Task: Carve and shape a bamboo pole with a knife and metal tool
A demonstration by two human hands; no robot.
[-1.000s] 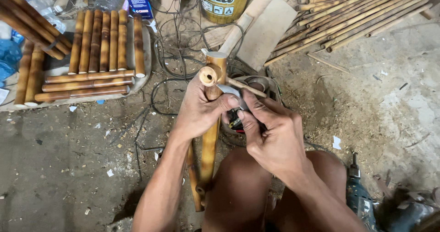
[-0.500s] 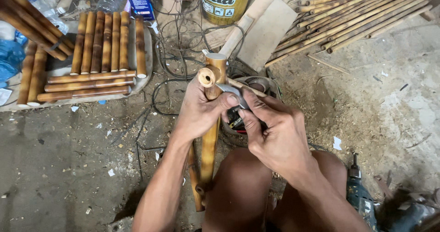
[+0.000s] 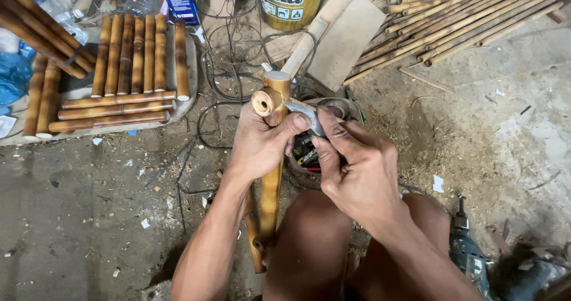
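Note:
My left hand grips a joined bamboo piece, whose short crosswise tube end faces me at the top. My right hand holds a metal knife blade with the tip laid against the bamboo joint, the thumb pressing on the blade. Both hands sit above my bare knees. The knife's handle is hidden inside my right fist.
Cut bamboo sticks lie on a tray at the left. Long thin bamboo canes are piled at the upper right. A yellow bucket, wooden boards, loose wire and a power drill lie about the dusty floor.
The knife blade has shifted a little along the bamboo joint and my right hand has drawn slightly closer to the left hand. The bamboo piece stays in place.

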